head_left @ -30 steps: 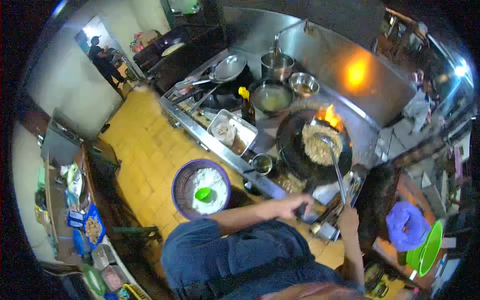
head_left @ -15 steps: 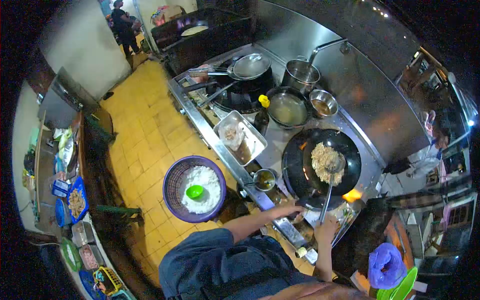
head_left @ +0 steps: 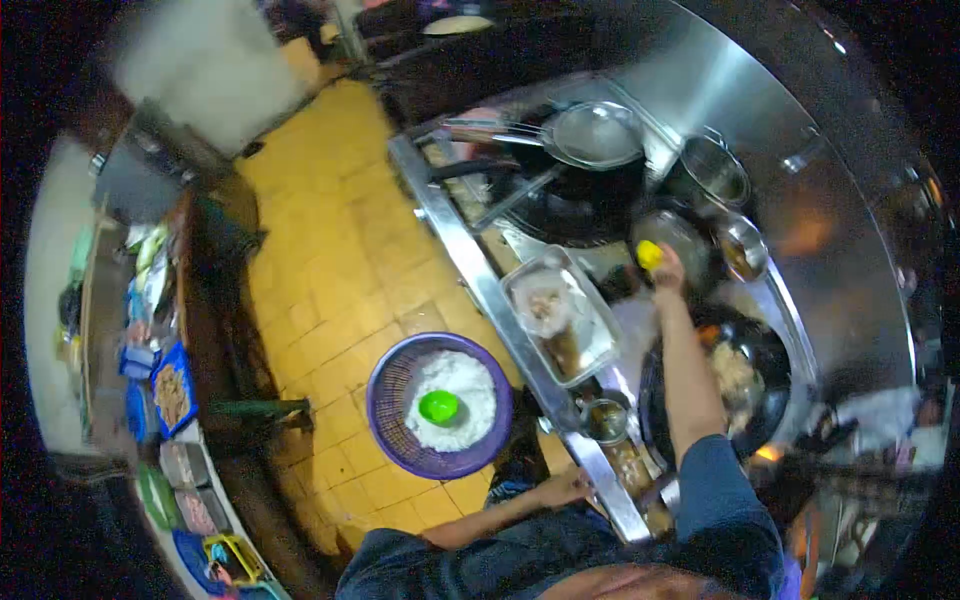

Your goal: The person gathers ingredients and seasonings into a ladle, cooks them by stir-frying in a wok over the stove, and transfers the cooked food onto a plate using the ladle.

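Observation:
My right hand (head_left: pixel 670 270) reaches across the stove, its fingers closed at the yellow cap (head_left: pixel 649 254) of a dark bottle; the bottle's body is blurred. Under that forearm, the black wok (head_left: pixel 772 370) holds fried rice (head_left: pixel 733 372), partly covered by my arm. The ladle's head (head_left: pixel 738 414) seems to lie in the rice, its handle hidden. Low at the counter's steel front edge (head_left: pixel 530 370) is my left hand (head_left: pixel 566 487), its fingers too blurred to read. A small pot of liquid (head_left: pixel 605 420) stands between that edge and the wok.
A metal tray (head_left: pixel 590 330) with a plastic bag sits on the counter. Beyond are a strainer (head_left: pixel 597 135), a tall pot (head_left: pixel 712 170) and a steel bowl (head_left: pixel 742 245). A purple basket (head_left: pixel 384 430) of white rice with a green bowl (head_left: pixel 438 407) stands left. Flame (head_left: pixel 768 453) shows beside the wok.
My right hand has let go of the ladle and moved forward to the yellow-capped bottle. My left hand has drawn back from the wok's near rim to the counter edge. The view has shifted.

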`<state>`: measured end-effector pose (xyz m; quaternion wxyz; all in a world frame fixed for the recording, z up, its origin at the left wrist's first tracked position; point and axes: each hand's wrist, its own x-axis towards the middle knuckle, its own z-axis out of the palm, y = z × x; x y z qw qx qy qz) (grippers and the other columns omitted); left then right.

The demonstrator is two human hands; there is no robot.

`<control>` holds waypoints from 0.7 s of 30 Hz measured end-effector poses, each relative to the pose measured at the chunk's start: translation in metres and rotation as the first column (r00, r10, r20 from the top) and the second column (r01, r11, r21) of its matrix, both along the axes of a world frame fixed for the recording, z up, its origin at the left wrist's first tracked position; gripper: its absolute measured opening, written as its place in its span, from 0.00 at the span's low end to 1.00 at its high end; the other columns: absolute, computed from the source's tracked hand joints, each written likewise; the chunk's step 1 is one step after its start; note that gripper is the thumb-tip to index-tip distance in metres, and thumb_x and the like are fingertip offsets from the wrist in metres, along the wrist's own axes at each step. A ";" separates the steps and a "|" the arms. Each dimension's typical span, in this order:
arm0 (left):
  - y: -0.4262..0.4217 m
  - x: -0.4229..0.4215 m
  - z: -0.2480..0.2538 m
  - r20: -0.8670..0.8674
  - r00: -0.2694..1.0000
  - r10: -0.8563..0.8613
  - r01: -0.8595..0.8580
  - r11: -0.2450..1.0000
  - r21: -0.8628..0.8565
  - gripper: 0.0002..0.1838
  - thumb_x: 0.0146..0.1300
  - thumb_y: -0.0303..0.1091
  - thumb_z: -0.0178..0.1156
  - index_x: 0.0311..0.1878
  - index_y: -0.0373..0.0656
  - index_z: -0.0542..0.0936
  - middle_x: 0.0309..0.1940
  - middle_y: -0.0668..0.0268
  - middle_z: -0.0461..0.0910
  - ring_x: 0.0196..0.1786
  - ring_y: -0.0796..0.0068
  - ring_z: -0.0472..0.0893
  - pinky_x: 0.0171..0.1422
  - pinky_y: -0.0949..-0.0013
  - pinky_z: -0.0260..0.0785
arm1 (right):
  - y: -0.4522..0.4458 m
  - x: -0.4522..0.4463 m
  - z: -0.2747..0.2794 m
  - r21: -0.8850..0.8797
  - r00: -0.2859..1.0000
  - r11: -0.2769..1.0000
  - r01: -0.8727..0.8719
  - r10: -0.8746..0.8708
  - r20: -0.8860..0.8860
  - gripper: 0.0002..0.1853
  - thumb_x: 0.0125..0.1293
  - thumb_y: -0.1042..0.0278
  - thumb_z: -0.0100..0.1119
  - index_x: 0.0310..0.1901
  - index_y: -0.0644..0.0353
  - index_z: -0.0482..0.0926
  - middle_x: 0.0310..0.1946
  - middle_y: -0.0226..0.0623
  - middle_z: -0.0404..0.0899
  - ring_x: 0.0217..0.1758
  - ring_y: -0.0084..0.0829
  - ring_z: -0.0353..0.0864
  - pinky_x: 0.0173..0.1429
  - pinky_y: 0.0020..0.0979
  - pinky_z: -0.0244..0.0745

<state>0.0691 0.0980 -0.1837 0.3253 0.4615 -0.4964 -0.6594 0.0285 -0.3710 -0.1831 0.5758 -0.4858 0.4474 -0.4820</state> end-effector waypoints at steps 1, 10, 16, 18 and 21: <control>0.005 0.011 0.002 -0.129 0.992 0.012 -0.002 0.997 0.079 0.19 0.60 0.48 0.56 0.43 0.40 0.72 0.35 0.64 0.76 0.38 0.75 0.75 0.42 0.71 0.68 | -0.016 0.005 -0.007 -0.076 0.962 0.997 -0.023 0.001 -0.273 0.15 0.61 0.58 0.50 0.45 0.58 0.74 0.44 0.36 0.76 0.44 0.34 0.76 0.49 0.36 0.71; 0.061 0.019 -0.095 0.047 0.940 0.337 -0.337 0.903 0.268 0.29 0.59 0.51 0.56 0.52 0.35 0.68 0.38 0.56 0.78 0.43 0.69 0.77 0.47 0.68 0.69 | -0.086 0.033 -0.060 -0.100 0.496 0.994 0.050 -0.111 -0.861 0.10 0.58 0.64 0.53 0.38 0.60 0.76 0.35 0.36 0.77 0.36 0.32 0.77 0.42 0.34 0.72; 0.034 0.031 -0.026 -0.076 0.961 0.264 -0.202 0.867 0.455 0.30 0.57 0.52 0.58 0.52 0.35 0.68 0.36 0.57 0.78 0.40 0.71 0.76 0.45 0.69 0.68 | -0.081 0.012 -0.062 -0.144 0.502 0.987 0.067 -0.158 -0.850 0.07 0.55 0.68 0.55 0.33 0.61 0.77 0.29 0.36 0.78 0.31 0.31 0.78 0.37 0.32 0.72; 0.030 0.029 -0.025 -0.089 0.976 0.198 -0.143 0.895 0.423 0.30 0.57 0.52 0.58 0.52 0.35 0.68 0.36 0.58 0.77 0.40 0.71 0.76 0.45 0.70 0.68 | -0.076 0.001 -0.053 -0.179 0.555 0.982 0.054 -0.179 -0.813 0.06 0.55 0.70 0.55 0.31 0.61 0.77 0.27 0.36 0.78 0.30 0.31 0.78 0.35 0.31 0.72; 0.021 0.023 -0.025 -0.090 0.993 0.074 -0.037 0.932 0.360 0.29 0.57 0.52 0.58 0.51 0.36 0.69 0.36 0.59 0.77 0.40 0.71 0.75 0.45 0.70 0.67 | -0.055 -0.016 -0.031 -0.276 0.708 0.961 0.025 -0.212 -0.674 0.04 0.53 0.72 0.56 0.29 0.62 0.78 0.24 0.36 0.78 0.27 0.30 0.78 0.33 0.30 0.72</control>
